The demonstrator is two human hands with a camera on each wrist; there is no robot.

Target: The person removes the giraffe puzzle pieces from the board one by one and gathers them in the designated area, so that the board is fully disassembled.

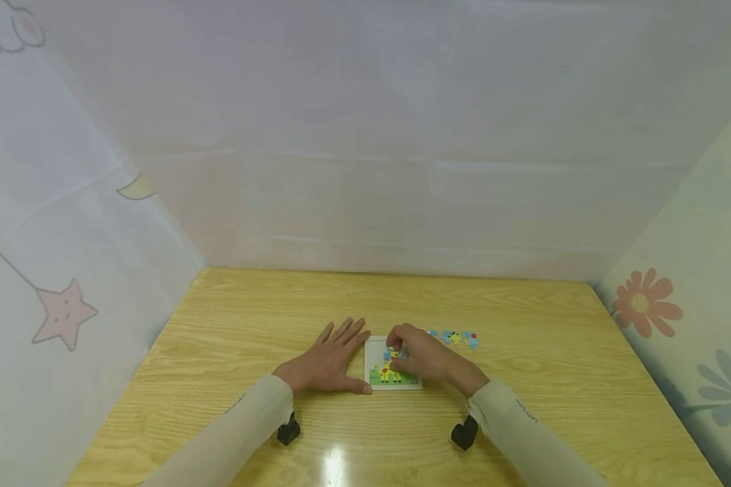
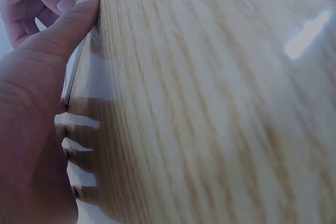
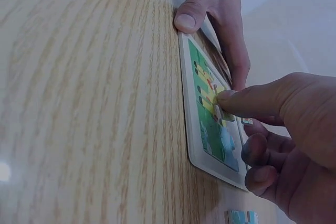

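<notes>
A small jigsaw puzzle (image 1: 375, 374) in a white-framed tray lies on the wooden table; its lower part shows a yellow giraffe-like animal on green. My left hand (image 1: 331, 362) rests flat beside it with fingers spread, the thumb touching the tray's near left corner. Over the right side of the tray, my right hand (image 1: 423, 355) is bent with thumb and fingers curled. In the right wrist view, that thumb presses a puzzle piece (image 3: 227, 115) that looks slightly tilted above the picture. The fingers partly hide the piece and the tray's upper right.
Several loose puzzle pieces (image 1: 455, 337), blue and yellow with red spots, lie on the table (image 1: 268, 297) just right of the tray. One loose piece (image 3: 242, 217) shows at the bottom of the right wrist view. Pale printed cloth (image 1: 402, 203) stands around the table's back and sides.
</notes>
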